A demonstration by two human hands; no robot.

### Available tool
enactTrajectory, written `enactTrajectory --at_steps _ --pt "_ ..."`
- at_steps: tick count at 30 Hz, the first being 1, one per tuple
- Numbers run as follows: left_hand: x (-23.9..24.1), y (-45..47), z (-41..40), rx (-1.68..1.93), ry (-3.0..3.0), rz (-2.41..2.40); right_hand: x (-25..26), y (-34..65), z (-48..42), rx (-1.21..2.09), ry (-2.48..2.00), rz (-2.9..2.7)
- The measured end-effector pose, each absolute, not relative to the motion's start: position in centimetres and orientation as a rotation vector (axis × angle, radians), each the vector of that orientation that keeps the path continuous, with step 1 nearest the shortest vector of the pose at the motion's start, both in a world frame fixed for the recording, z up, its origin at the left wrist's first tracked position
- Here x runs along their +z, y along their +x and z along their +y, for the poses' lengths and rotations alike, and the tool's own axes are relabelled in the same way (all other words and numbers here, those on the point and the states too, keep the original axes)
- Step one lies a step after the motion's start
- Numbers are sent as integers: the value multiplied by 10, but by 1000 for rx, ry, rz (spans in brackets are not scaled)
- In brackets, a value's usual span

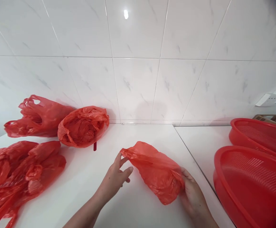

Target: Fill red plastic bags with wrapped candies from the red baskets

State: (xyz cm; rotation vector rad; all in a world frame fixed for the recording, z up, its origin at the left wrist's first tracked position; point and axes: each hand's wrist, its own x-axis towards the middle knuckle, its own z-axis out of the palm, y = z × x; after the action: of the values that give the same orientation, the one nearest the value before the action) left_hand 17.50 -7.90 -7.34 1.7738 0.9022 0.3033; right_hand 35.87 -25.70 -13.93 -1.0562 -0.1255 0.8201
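A thin red plastic bag (155, 169) is held up over the white table between my two hands. My left hand (119, 174) has its fingertips at the bag's upper left corner, with the thumb apart below. At the bag's right end my right hand (192, 191) grips the crumpled plastic, and part of its fingers is hidden behind it. The bag looks partly folded and wrinkled toward the lower right.
On the left lie several red plastic bags (21, 174), one of them a rounded bag (84, 126) with crumpled plastic inside. Two red mesh baskets (223, 158) stand at the right. White tiles (138, 85) line the wall behind, with a socket (269, 100) at right.
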Motion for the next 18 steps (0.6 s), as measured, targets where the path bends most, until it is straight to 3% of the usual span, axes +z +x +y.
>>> enactTrajectory --at_steps 5,10,14,18 --pt "-88 167 -77 391 1929 949 -130 364 -266 844 -1004 -93" --pt "-96 169 -83 954 2438 682 -126 362 -269 873 -1124 -202" --pt "-85 181 -87 588 2642 431 -113 358 -266 880 -1364 -346" --pt "-80 190 -87 297 2408 621 -85 346 -279 419 -1775 -405"
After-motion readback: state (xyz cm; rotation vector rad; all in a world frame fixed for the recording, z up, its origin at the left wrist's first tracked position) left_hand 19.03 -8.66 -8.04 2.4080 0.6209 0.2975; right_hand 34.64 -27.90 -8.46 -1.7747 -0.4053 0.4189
